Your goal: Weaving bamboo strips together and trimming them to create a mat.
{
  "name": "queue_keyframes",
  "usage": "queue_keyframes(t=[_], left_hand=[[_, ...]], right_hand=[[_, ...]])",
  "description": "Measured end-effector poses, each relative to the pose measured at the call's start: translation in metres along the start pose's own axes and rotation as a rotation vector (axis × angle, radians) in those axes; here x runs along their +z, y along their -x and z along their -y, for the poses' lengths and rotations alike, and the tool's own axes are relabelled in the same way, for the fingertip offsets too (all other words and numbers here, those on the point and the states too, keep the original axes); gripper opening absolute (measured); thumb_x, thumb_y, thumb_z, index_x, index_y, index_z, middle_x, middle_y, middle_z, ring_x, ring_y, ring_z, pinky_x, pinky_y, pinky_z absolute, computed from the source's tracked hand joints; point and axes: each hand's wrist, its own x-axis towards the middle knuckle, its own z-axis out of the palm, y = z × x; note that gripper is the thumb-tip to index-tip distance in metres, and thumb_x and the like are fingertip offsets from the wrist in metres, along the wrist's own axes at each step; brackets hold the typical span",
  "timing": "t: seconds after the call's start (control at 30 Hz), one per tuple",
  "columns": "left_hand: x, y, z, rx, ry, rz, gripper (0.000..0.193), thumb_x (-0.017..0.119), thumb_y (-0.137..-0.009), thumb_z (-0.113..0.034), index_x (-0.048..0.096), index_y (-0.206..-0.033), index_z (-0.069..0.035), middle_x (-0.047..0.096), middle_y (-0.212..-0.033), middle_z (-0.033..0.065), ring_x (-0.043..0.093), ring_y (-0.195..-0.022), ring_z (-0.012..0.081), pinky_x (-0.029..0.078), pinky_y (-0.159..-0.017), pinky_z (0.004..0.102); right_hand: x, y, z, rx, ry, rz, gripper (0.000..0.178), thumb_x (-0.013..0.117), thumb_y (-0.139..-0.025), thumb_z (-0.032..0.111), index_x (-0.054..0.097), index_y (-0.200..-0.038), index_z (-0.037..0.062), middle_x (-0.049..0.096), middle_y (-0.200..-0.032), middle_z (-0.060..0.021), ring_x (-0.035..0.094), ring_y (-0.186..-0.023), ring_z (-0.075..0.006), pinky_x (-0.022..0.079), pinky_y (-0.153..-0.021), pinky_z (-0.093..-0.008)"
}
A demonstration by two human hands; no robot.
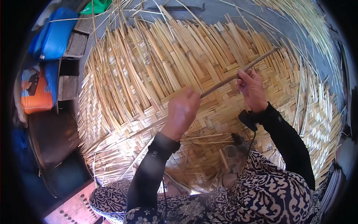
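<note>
A large woven mat point(212, 115) of split straw-coloured reed lies before me, with long loose strips point(167, 56) standing out along its far side. Slanting over it is a narrow, darker brown strip point(223, 81), its far end up at the right. My left hand point(183, 112), slightly blurred, is closed on the strip's lower part. Whether the strip runs on beyond that fist I cannot tell. My right hand point(251, 89) pinches the same strip farther up, between thumb and fingers. A small black device point(247, 120) on a cord hangs at my right wrist.
At the left, blue sacks point(57, 35) and an orange sack point(37, 91) rest by grey concrete blocks point(68, 87). Loose reeds point(298, 18) lie at the far right. A dark metal bar point(177, 8) lies on the grey floor behind the mat.
</note>
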Motion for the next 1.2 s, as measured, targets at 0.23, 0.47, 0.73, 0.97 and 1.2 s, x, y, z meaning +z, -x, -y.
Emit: queue_keyframes(t=[0.23, 0.47, 0.73, 0.97, 1.2], left_hand=[[0.009, 0.008, -0.007, -0.076, 0.127, -0.202, 0.010, 0.060, -0.066, 0.002, 0.056, -0.074, -0.002, 0.048, -0.061, 0.0082, 0.052, -0.057, 0.0230, 0.043, -0.050, 0.0300], [0.006, 0.014, -0.002, -0.126, 0.121, -0.151, 0.018, 0.062, -0.064, 0.000, 0.059, -0.081, -0.002, 0.051, -0.063, 0.0060, 0.051, -0.059, 0.0196, 0.043, -0.051, 0.0268], [0.002, 0.017, -0.010, 0.149, -0.301, -0.201, 0.019, 0.063, -0.064, -0.001, 0.060, -0.082, -0.005, 0.052, -0.067, 0.0046, 0.052, -0.061, 0.0185, 0.043, -0.049, 0.0271], [0.003, 0.022, 0.001, -0.241, 0.391, -0.059, 0.018, 0.062, -0.065, -0.001, 0.060, -0.083, -0.002, 0.056, -0.067, 0.0055, 0.052, -0.057, 0.0176, 0.043, -0.052, 0.0281], [-0.012, 0.027, 0.025, -0.863, 1.250, 0.306, 0.016, 0.063, -0.072, -0.006, 0.060, -0.087, -0.001, 0.060, -0.070, 0.0042, 0.052, -0.057, 0.0100, 0.041, -0.053, 0.0206]], right_hand=[[0.000, 0.003, 0.001, 0.065, 0.134, -0.025, 0.008, 0.057, -0.079, 0.014, 0.053, -0.078, 0.0072, 0.059, -0.071, -0.0012, 0.057, -0.063, -0.0089, 0.046, -0.058, -0.0217], [0.008, 0.012, 0.005, 0.010, 0.154, 0.078, 0.014, 0.056, -0.080, 0.015, 0.056, -0.088, 0.0042, 0.061, -0.078, -0.0043, 0.058, -0.065, -0.0093, 0.047, -0.062, -0.0224], [0.001, 0.013, -0.003, 0.036, 0.182, -0.019, 0.008, 0.055, -0.081, 0.013, 0.053, -0.083, 0.0065, 0.060, -0.075, -0.0031, 0.057, -0.064, -0.0075, 0.048, -0.059, -0.0200], [0.000, 0.012, -0.001, -0.026, 0.148, 0.086, 0.008, 0.058, -0.079, 0.013, 0.055, -0.081, 0.0055, 0.060, -0.073, -0.0029, 0.058, -0.064, -0.0088, 0.047, -0.059, -0.0210], [0.002, 0.011, -0.002, -0.094, 0.199, 0.236, 0.007, 0.057, -0.080, 0.011, 0.055, -0.081, 0.0041, 0.061, -0.074, -0.0056, 0.057, -0.063, -0.0088, 0.046, -0.056, -0.0210]])
